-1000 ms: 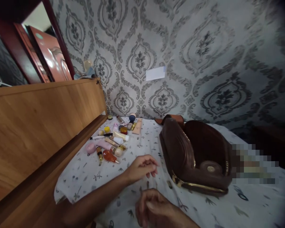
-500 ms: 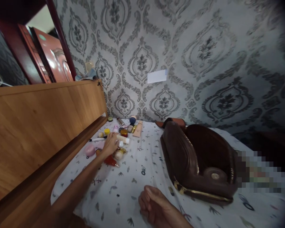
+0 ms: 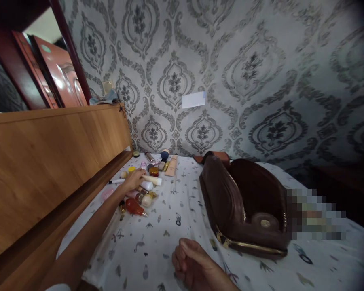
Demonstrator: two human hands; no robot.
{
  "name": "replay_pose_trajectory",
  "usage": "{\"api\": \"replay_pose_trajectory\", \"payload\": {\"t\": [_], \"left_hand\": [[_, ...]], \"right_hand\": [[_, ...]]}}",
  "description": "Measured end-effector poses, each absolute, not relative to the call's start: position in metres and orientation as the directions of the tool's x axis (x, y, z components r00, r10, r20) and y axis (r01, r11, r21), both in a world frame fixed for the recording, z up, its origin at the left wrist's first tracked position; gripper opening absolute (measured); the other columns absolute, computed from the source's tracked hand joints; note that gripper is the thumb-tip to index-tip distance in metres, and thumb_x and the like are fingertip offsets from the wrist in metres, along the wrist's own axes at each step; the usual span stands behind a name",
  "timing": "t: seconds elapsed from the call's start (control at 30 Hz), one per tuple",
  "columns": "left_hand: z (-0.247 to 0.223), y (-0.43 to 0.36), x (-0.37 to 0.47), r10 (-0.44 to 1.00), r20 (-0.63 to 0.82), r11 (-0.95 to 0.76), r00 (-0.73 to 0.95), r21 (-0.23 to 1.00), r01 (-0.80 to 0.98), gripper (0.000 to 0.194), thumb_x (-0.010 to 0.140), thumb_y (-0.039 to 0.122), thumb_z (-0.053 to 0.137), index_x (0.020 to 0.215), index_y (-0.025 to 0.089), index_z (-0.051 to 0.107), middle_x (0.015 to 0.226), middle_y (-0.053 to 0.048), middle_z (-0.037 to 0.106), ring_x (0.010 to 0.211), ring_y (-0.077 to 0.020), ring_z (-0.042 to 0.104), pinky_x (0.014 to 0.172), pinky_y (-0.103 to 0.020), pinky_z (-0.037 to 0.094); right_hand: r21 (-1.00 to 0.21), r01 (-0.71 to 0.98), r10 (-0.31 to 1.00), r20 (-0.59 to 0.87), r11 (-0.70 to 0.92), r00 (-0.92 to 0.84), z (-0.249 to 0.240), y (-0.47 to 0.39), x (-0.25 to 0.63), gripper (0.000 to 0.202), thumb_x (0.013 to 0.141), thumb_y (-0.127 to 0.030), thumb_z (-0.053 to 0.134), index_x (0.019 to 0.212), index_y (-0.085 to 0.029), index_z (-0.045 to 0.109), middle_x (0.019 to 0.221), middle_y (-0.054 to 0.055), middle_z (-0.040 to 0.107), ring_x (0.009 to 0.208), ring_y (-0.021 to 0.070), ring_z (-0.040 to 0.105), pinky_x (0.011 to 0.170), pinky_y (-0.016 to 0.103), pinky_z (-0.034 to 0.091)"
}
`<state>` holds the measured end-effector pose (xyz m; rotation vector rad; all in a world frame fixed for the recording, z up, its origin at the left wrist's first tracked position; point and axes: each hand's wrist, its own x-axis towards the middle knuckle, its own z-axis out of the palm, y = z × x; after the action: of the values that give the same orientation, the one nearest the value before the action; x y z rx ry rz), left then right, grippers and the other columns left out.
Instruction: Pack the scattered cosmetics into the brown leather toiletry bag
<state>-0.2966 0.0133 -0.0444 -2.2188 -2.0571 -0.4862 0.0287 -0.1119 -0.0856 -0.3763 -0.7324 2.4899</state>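
On the left, my left hand reaches palm-down over a spread of cosmetics, fingers somewhat bent and apart, with the fingertips partly hidden. Its fingers lie at the end of a cream tube; I cannot tell whether they grip it. A white rounded bottle and an orange-red bottle lie closer to me. Beyond the fingers sit an amber jar and a yellow-lidded jar. My right hand rests near the front, curled into a loose fist with nothing visible in it.
A dark brown zippered bag stands open on the patterned sheet at right. Behind it is a brown strap-like piece. A peach tube lies near the wall. The wooden bed board borders the left side.
My left hand has drawn back slightly, uncovering more of the bottles beneath and near it. My right hand stays curled. The view has turned a little to the right.
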Motion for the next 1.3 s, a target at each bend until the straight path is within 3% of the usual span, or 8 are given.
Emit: {"api": "replay_pose_trajectory", "payload": {"t": [0.37,0.53,0.77,0.9,1.13,1.3], "left_hand": [[-0.039,0.009,-0.268,0.916,0.377,-0.189,0.14,0.097,0.977,0.013,0.089,0.014,0.048,0.094,0.019,0.059,0.104,-0.007,0.06,0.101,-0.023,0.055,0.089,-0.035,0.045],[-0.038,0.003,-0.243,0.9,0.417,-0.195,0.125,0.131,0.972,0.02,0.096,0.018,0.039,0.093,0.019,0.059,0.098,-0.007,0.06,0.088,-0.0197,0.056,0.081,-0.032,0.045],[-0.05,-0.002,-0.209,0.919,0.318,-0.305,0.235,0.19,0.933,0.011,0.087,0.017,0.054,0.085,0.021,0.064,0.08,0.001,0.067,0.072,-0.0144,0.06,0.066,-0.023,0.042],[-0.046,0.011,-0.205,0.935,0.31,-0.236,0.174,0.177,0.955,0.015,0.09,0.019,0.051,0.087,0.021,0.065,0.084,-0.002,0.069,0.078,-0.0168,0.063,0.07,-0.025,0.043],[-0.033,0.076,-0.216,0.947,0.314,0.034,-0.07,0.119,0.992,0.02,0.091,0.017,0.047,0.097,0.018,0.066,0.105,-0.012,0.069,0.107,-0.0248,0.059,0.089,-0.033,0.044],[-0.039,0.116,-0.222,0.945,0.241,0.202,-0.22,0.096,0.975,0.023,0.09,0.021,0.049,0.104,0.016,0.066,0.11,-0.018,0.069,0.113,-0.0299,0.059,0.087,-0.037,0.045]], "right_hand": [[-0.594,-0.408,0.573,-0.11,-0.693,-0.812,-0.084,-0.111,0.028,0.042,0.068,-0.044,0.084,0.057,-0.015,0.055,0.052,-0.002,0.047,0.056,0.0106,0.045,0.053,0.023,0.026],[-0.589,-0.414,0.577,-0.113,-0.695,-0.809,-0.085,-0.112,0.028,0.041,0.069,-0.044,0.083,0.059,-0.015,0.057,0.053,-0.001,0.049,0.057,0.0106,0.046,0.054,0.023,0.027],[-0.6,-0.427,0.56,-0.043,-0.676,-0.827,-0.099,-0.107,0.025,0.042,0.07,-0.044,0.082,0.056,-0.015,0.054,0.05,-0.003,0.046,0.053,0.0096,0.045,0.051,0.022,0.027],[-0.582,-0.44,0.565,-0.039,-0.684,-0.824,-0.104,-0.105,0.024,0.041,0.069,-0.043,0.083,0.057,-0.016,0.054,0.049,-0.003,0.047,0.053,0.0097,0.047,0.05,0.022,0.028],[-0.578,-0.425,0.52,0.002,-0.696,-0.854,-0.102,-0.102,0.023,0.041,0.074,-0.044,0.079,0.06,-0.016,0.053,0.049,-0.003,0.047,0.052,0.0095,0.046,0.049,0.021,0.027],[-0.612,-0.481,0.568,0.064,-0.627,-0.821,-0.098,-0.099,0.026,0.044,0.074,-0.048,0.077,0.057,-0.015,0.052,0.047,-0.003,0.047,0.05,0.0094,0.047,0.053,0.023,0.029]]}}
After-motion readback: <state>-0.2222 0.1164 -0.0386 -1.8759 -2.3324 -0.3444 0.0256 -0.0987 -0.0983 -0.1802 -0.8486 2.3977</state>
